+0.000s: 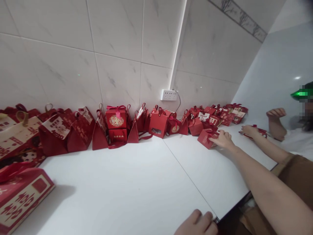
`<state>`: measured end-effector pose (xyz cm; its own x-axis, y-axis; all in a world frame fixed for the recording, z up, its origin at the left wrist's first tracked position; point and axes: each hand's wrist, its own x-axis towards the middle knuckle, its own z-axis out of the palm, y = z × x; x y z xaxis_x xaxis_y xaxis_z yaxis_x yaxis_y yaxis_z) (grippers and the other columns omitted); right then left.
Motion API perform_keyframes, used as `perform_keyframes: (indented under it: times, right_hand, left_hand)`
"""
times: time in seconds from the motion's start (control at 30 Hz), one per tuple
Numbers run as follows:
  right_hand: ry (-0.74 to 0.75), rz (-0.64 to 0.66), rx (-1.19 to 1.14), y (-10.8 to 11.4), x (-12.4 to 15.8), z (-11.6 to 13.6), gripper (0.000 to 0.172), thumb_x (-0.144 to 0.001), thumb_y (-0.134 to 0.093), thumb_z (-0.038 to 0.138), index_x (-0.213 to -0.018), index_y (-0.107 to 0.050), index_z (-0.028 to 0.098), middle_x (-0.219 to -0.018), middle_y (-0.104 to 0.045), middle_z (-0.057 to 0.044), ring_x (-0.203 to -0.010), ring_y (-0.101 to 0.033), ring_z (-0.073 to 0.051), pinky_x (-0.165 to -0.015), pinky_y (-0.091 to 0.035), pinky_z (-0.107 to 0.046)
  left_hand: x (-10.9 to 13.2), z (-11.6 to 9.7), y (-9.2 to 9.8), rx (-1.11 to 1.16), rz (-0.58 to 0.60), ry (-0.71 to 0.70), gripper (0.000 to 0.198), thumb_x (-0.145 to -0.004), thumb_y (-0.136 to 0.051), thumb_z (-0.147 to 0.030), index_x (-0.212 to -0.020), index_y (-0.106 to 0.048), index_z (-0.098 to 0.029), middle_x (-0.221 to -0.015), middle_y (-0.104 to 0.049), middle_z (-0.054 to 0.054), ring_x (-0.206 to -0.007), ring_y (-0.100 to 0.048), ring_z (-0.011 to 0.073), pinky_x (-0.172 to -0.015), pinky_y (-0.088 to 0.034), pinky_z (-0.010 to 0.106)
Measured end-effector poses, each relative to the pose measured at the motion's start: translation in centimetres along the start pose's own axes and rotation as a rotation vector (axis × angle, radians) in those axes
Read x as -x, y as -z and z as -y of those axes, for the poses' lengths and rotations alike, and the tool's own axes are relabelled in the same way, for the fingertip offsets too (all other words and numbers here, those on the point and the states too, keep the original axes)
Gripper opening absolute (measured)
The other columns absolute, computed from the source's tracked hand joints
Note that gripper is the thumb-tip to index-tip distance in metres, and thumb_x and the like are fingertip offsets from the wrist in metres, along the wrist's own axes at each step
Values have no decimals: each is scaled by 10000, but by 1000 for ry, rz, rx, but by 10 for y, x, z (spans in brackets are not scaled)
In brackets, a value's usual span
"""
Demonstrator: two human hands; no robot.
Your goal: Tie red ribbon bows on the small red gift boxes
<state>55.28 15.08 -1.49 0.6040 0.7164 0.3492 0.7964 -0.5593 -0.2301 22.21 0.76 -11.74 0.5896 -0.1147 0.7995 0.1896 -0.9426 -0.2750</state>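
My right hand point(223, 139) reaches far across the white table point(137, 182) and grips a small red gift box point(206, 138) with a ribbon, close to the row of boxes by the wall. My left hand point(197, 224) rests at the table's near edge with its fingers curled in; nothing shows in it. A long row of red gift boxes and bags point(117, 122) lines the tiled wall from left to right.
Large red and cream boxes point(22, 192) crowd the left front corner. A white socket with a cable point(168, 95) hangs on the wall. At the right another person's hand point(249, 130) lies on a flat red item point(259, 131), and their other hand point(275, 115) is raised.
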Motion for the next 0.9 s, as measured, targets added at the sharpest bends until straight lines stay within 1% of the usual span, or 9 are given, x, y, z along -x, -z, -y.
perform_keyframes:
  times: [0.23, 0.37, 0.47, 0.53, 0.6, 0.7, 0.77, 0.83, 0.9]
  right_hand:
    - [-89, 176, -25, 25, 21, 26, 847, -631, -648, 520, -1266, -349, 46, -1224, -420, -291, -1158, -446, -420, -900, -381, -474]
    - [53, 243, -108, 39, 46, 66, 891, -642, -655, 486, -1316, -273, 46, -1233, -402, -254, -1179, -460, -348, -906, -408, -388]
    - [209, 276, -174, 50, 77, 110, 887, -624, -665, 498, -1327, -287, 113, -1218, -402, -201, -1126, -514, -335, -913, -415, -390]
    - [326, 283, -230, 56, 104, 143, 896, -604, -679, 501, -1337, -278, 175, -1242, -375, -158, -1117, -528, -311, -939, -408, -378]
    - [468, 253, -364, 60, 135, 177, 866, -609, -676, 496, -1323, -286, 196, -1246, -358, -140, -1121, -524, -300, -964, -398, -402]
    - [574, 187, -643, 54, 184, 224, 819, -603, -689, 467, -1276, -310, 195, -1188, -381, -137, -1076, -536, -305, -945, -415, -466]
    - [590, 127, -806, 40, 216, 252, 805, -595, -704, 446, -1252, -308, 202, -1174, -388, -145, -1122, -486, -335, -940, -412, -505]
    - [591, 78, -911, 23, 246, 274, 813, -601, -705, 437, -1257, -280, 210, -1183, -387, -157, -1166, -428, -362, -939, -398, -549]
    - [607, 76, -951, 7, 271, 286, 833, -606, -704, 438, -1268, -255, 204, -1199, -375, -172, -1182, -395, -376, -938, -385, -574]
  left_hand:
    - [2, 4, 9, 122, 223, -27, 168, -851, -544, -257, -710, -594, -182, -818, -681, -2, -915, -621, 184, -653, -402, 274]
    - [-3, 10, 23, 263, 382, -1, 158, -869, -507, -305, -852, -595, -176, -913, -665, 25, -990, -588, 181, -759, -435, 276]
    - [-8, 30, 46, 498, 419, 183, 225, -805, -533, -285, -1003, -548, -179, -1032, -624, 38, -941, -583, 151, -829, -451, 269]
    - [-6, 51, 67, 586, 334, 383, 245, -765, -501, -200, -1009, -525, -188, -1047, -598, 53, -928, -570, 156, -842, -463, 284]
    - [0, 77, 91, 585, 173, 618, 202, -774, -433, -154, -961, -500, -192, -958, -580, 58, -877, -556, 158, -807, -476, 299]
    - [17, 117, 127, 381, -180, 1055, 167, -828, -423, -242, -988, -437, -200, -968, -530, 66, -930, -525, 189, -827, -462, 362]
    - [32, 138, 146, 317, -347, 1290, 305, -827, -475, -358, -1077, -394, -203, -1128, -472, 99, -1071, -488, 225, -870, -451, 398]
    - [49, 153, 159, 344, -412, 1432, 476, -810, -506, -449, -1180, -339, -201, -1280, -379, 130, -1190, -426, 251, -932, -426, 421]
    - [65, 162, 165, 418, -400, 1489, 559, -804, -509, -483, -1237, -315, -187, -1347, -339, 147, -1255, -379, 259, -1000, -376, 432]
